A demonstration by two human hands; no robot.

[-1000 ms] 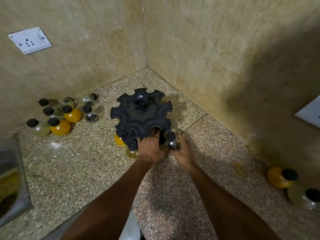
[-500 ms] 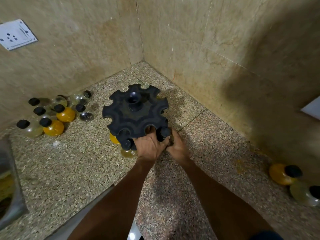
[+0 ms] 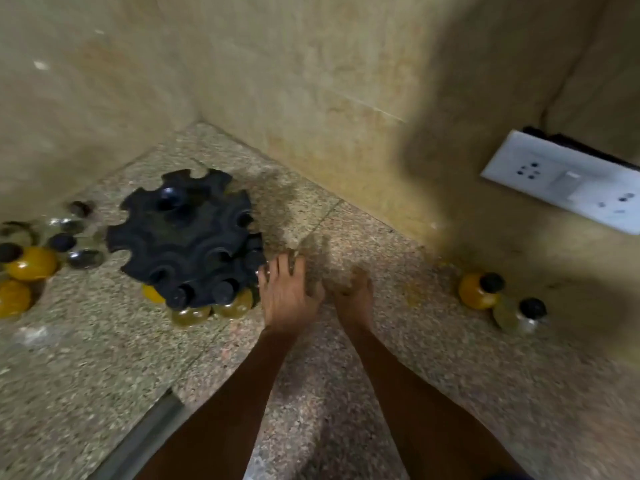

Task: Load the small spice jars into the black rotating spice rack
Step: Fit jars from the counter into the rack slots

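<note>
The black rotating spice rack (image 3: 183, 244) stands in the counter's corner. Three black-capped jars hang in its near slots: a pale yellow one (image 3: 190, 311), another (image 3: 233, 303) and an orange one (image 3: 152, 294). My left hand (image 3: 287, 296) lies just right of the rack with its fingers spread, fingertips at the rack's edge, holding nothing. My right hand (image 3: 353, 296) hovers over the bare counter beside it, blurred, fingers loose, with no jar in it. Loose jars lie at the left (image 3: 31, 263). At the right wall lie an orange jar (image 3: 479, 292) and a pale jar (image 3: 519, 311).
Tiled walls close the corner behind and to the right of the rack. A white socket plate (image 3: 561, 185) sits on the right wall. A metal strip (image 3: 145, 441) runs along the counter's near left edge. The granite counter (image 3: 398, 341) stretches between my hands and the right-hand jars.
Both hands have let go of the rack's front and shifted right. The jar the right hand held at the rack now sits in a slot. The view has swung right.
</note>
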